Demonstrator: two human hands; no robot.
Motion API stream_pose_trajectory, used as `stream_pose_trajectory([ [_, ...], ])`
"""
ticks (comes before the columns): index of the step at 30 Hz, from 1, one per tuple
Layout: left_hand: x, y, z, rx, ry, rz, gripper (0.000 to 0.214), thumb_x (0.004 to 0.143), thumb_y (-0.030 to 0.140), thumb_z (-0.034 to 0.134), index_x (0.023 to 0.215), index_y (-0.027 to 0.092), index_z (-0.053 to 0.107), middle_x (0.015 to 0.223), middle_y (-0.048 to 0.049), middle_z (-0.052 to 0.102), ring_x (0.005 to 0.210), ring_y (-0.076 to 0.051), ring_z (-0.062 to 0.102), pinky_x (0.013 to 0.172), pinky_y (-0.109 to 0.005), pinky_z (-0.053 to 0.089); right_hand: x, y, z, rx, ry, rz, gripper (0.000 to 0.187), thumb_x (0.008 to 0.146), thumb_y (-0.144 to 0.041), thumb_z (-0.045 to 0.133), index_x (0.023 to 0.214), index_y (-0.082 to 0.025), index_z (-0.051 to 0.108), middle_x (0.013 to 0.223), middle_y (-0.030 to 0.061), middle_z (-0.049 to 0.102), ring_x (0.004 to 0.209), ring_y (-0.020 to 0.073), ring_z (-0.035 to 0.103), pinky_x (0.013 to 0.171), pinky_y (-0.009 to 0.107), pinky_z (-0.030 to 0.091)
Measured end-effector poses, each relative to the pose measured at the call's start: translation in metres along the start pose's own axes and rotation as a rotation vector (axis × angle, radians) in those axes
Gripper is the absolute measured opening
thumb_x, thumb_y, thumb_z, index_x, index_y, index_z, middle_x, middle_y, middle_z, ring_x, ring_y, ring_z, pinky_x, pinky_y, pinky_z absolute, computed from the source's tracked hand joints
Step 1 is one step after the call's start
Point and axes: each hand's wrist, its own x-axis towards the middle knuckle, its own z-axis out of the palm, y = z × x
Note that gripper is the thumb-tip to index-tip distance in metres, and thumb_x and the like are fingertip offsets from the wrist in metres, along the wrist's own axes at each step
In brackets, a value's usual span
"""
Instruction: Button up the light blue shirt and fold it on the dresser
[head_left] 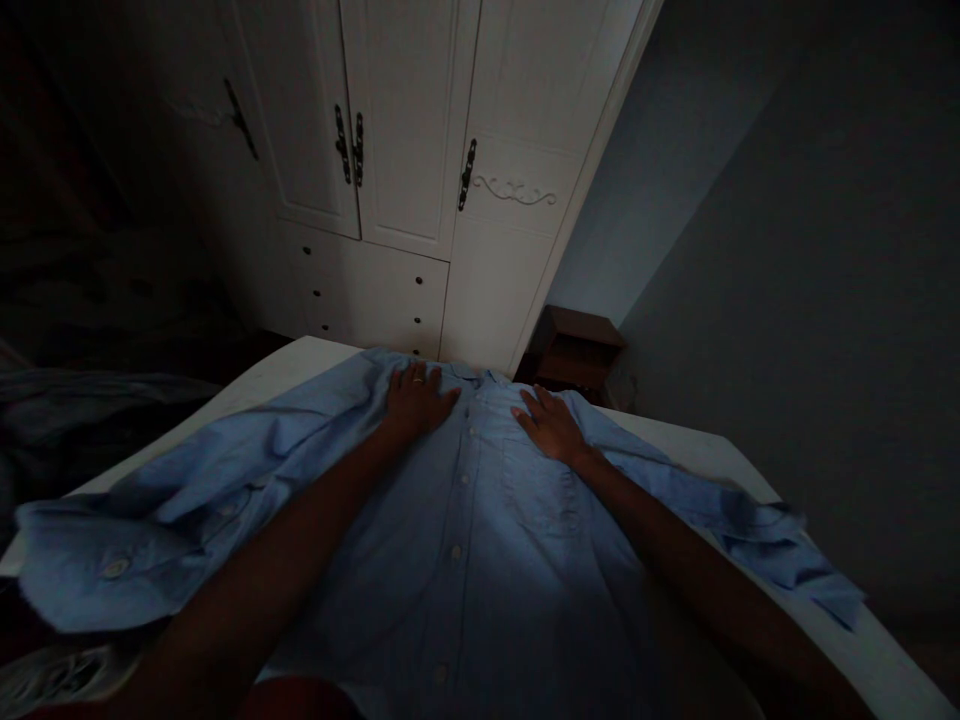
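A blue button-up shirt [480, 520] lies spread front side up, its collar at the far end and both sleeves stretched out to the sides. Under it is a white table [705, 440]. My left hand [418, 398] rests flat on the shirt near the left shoulder, fingers spread, with a ring on one finger. On the other side of the button row, my right hand [551, 425] lies open on the upper chest, just above the pocket. Neither hand grips the cloth.
Beyond the table stands a white wardrobe [405, 130] with dark handles and small drawers. A brown nightstand [577, 345] is at the far right, by the grey wall [810, 250]. Dark cloth [90, 410] lies in shadow at the left.
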Motion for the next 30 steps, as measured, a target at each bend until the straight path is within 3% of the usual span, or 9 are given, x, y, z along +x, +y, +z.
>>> stream_pose_trajectory([
  [5,0.000,-0.005,0.000,-0.042,0.023,-0.002,0.075,0.092,0.061,0.036,0.142,0.007,0.042,0.152,-0.0250,0.034,0.144,-0.036,0.027,0.117,-0.052,0.013,-0.003,0.009,0.001,-0.021,-0.040,0.033,0.063,0.101,-0.054,0.026,0.148,-0.013,0.038,0.154,0.0196,0.034,0.143,0.0309,0.032,0.114,0.046,0.025],
  [9,0.004,-0.016,-0.006,-0.291,0.116,0.065,0.056,0.094,0.051,0.045,0.124,0.007,0.058,0.139,-0.0213,0.052,0.134,-0.031,0.043,0.114,-0.047,0.025,-0.003,0.004,-0.004,-0.016,0.006,0.051,0.063,0.100,-0.052,0.030,0.144,-0.010,0.043,0.151,0.0201,0.040,0.140,0.0299,0.036,0.113,0.042,0.028],
  [12,-0.003,-0.037,-0.024,-0.364,0.144,0.048,0.045,0.099,0.038,0.034,0.123,0.008,0.058,0.128,-0.0152,0.062,0.117,-0.022,0.057,0.102,-0.035,0.041,-0.010,0.000,-0.012,-0.048,0.137,0.079,0.058,0.100,-0.046,0.032,0.137,-0.004,0.048,0.144,0.0232,0.047,0.132,0.0320,0.044,0.110,0.042,0.031],
  [16,-0.029,-0.077,-0.052,-0.374,0.203,-0.001,0.039,0.095,0.029,0.040,0.120,0.007,0.059,0.126,-0.0155,0.062,0.112,-0.024,0.058,0.099,-0.036,0.044,-0.031,0.003,-0.027,-0.050,0.247,0.034,0.052,0.100,-0.041,0.032,0.131,-0.005,0.052,0.132,0.0209,0.057,0.121,0.0315,0.052,0.106,0.041,0.036],
  [20,-0.059,-0.111,-0.075,-0.255,0.203,0.068,0.032,0.084,0.022,0.053,0.113,0.010,0.061,0.123,-0.0149,0.062,0.118,-0.028,0.054,0.106,-0.040,0.039,-0.064,0.021,-0.042,0.010,0.274,0.122,0.052,0.098,-0.039,0.033,0.130,-0.003,0.050,0.128,0.0226,0.058,0.118,0.0315,0.053,0.103,0.040,0.040],
  [23,-0.079,-0.122,-0.089,-0.181,0.189,0.084,0.040,0.080,0.027,0.057,0.117,0.010,0.058,0.125,-0.0157,0.060,0.119,-0.030,0.053,0.105,-0.044,0.040,-0.099,0.036,-0.053,0.052,0.322,0.179,0.054,0.095,-0.042,0.036,0.131,-0.003,0.048,0.132,0.0244,0.054,0.123,0.0340,0.050,0.105,0.045,0.039],
  [27,-0.115,-0.112,-0.106,-0.173,0.234,0.029,0.042,0.080,0.035,0.056,0.115,0.011,0.060,0.126,-0.0173,0.060,0.123,-0.032,0.052,0.105,-0.044,0.041,-0.157,0.037,-0.068,0.195,0.313,0.235,0.050,0.092,-0.051,0.038,0.117,-0.011,0.057,0.117,0.0206,0.062,0.112,0.0328,0.057,0.097,0.044,0.044],
  [30,-0.159,-0.091,-0.110,-0.333,0.348,-0.113,0.038,0.085,0.040,0.048,0.110,0.015,0.063,0.115,-0.0128,0.068,0.109,-0.028,0.063,0.099,-0.041,0.046,-0.198,0.026,-0.079,0.390,0.100,0.366,0.048,0.088,-0.061,0.042,0.101,-0.018,0.060,0.091,0.0114,0.069,0.083,0.0265,0.066,0.073,0.036,0.050],
])
